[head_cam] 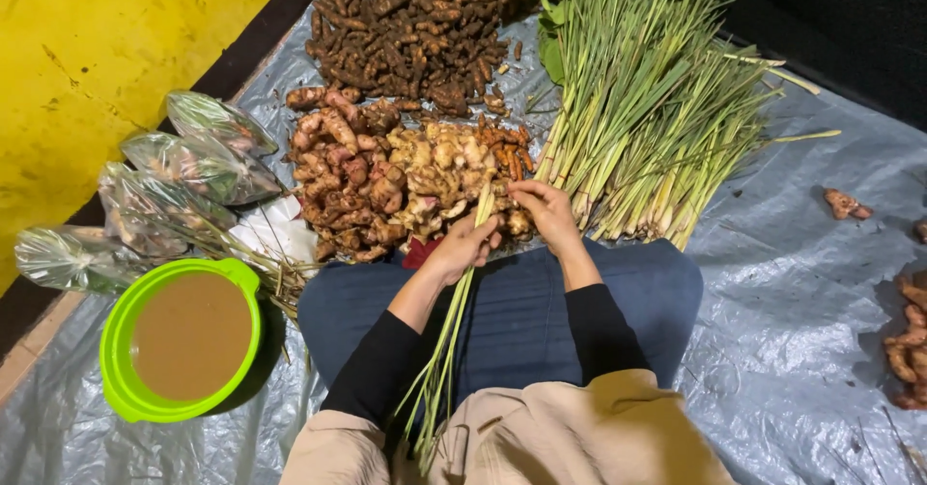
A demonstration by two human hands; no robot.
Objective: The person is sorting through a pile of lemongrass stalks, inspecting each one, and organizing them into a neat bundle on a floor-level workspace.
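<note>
A bundle of lemongrass stalks (454, 321) is gripped in the left hand (467, 245), fingers clenched around it near the pale root ends. Its long axis is laid from the lap up and away toward the piled ginger roots (425, 181). The root tips are pinched by the right hand (547, 213), which is set just beyond and to the right, nearer the large lemongrass heap (647, 118) spread on the grey plastic sheet (801, 282).
</note>
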